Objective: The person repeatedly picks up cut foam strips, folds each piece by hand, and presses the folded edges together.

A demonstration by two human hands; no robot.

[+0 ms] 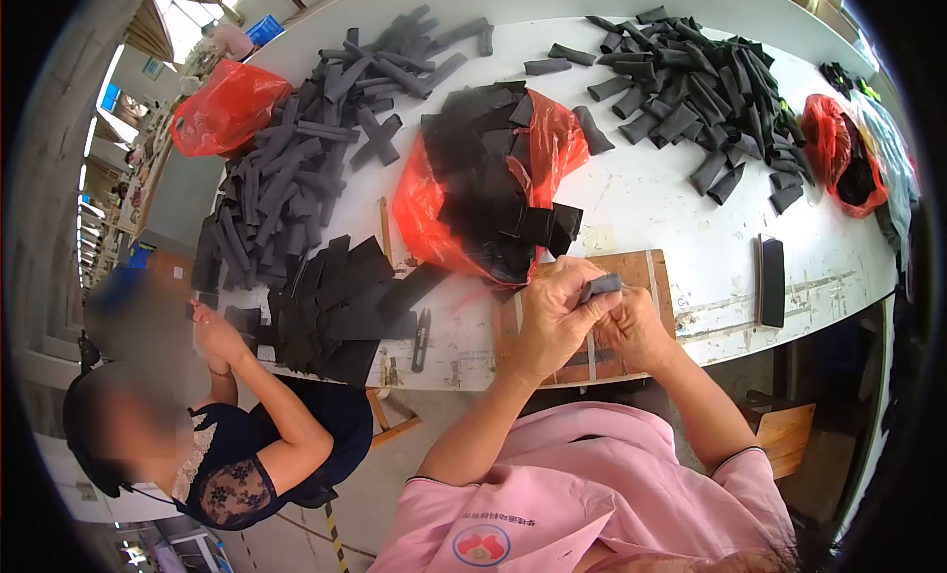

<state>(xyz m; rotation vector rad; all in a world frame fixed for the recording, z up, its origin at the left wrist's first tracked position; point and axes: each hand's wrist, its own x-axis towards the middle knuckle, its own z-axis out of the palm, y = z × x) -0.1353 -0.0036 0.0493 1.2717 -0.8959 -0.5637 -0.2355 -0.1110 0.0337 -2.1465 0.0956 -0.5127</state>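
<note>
Left hand (pixel 554 315) is closed, thumb and fingers pinching a small dark grey piece (pixel 600 288). Right hand (pixel 641 324) is curled right beside it, fingertips turned in toward the left; can't tell if it also grips the piece, contact is hidden. Piece sits just above the wooden board (pixel 509 328), near the table's front edge, nearer the wearer than the red bag (pixel 419 213). Handling, my read: very light, soft and bendy, matte so probably not slippery, not fragile. Looks like it squashes or creases under a hard pinch rather than breaks. Best hold: thumb on top, fingers under, near one end, light pressure so the shape stays; other end left for the second hand. Long axis, from what shows: roughly crosswise to the wearer, left end a bit nearer the body, right end a bit farther out and pointing toward the right hand. Tilt up or down: can't tell, fingers cover part of it. Farther out, the bag holds flat black pieces, some hanging over its near side. Similar rolled pieces lie in a left pile (pixel 286 179) and a right pile (pixel 691 80), axes all mixed. Snips (pixel 421 341) lie left of the board; a co-worker's hands (pixel 219 334) are beyond, well apart.
</note>
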